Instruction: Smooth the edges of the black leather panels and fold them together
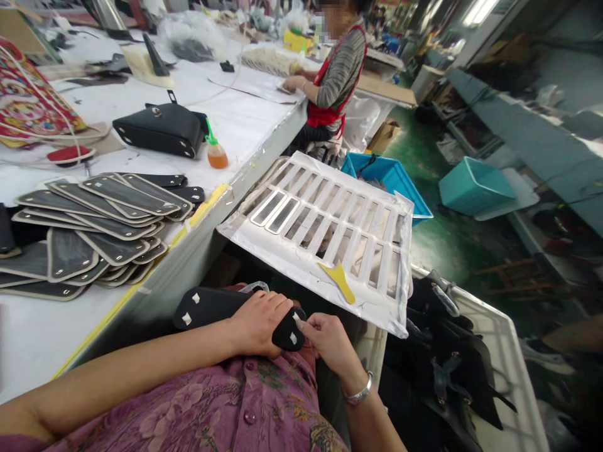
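Across my lap lies a long black piece with rounded ends (210, 307), which looks like part of a bag. Small whitish film tabs stick to both of its ends. My left hand (261, 319) is closed over it near its right end and holds it down. At that end, my right hand (326, 342) pinches a small white film tab (296, 317) between thumb and finger. A second white tab (293, 338) sits just below. The underside of the black piece is hidden.
A slotted white rack (277, 242) stands ahead, bearing two dark panels and a yellow scraper (340, 282). On the left table are stacked grey panels (117, 213), a black bag (160, 127) and a glue bottle (217, 154). A bin of black bags (438, 351) is at right; a co-worker (336, 75) sits beyond.
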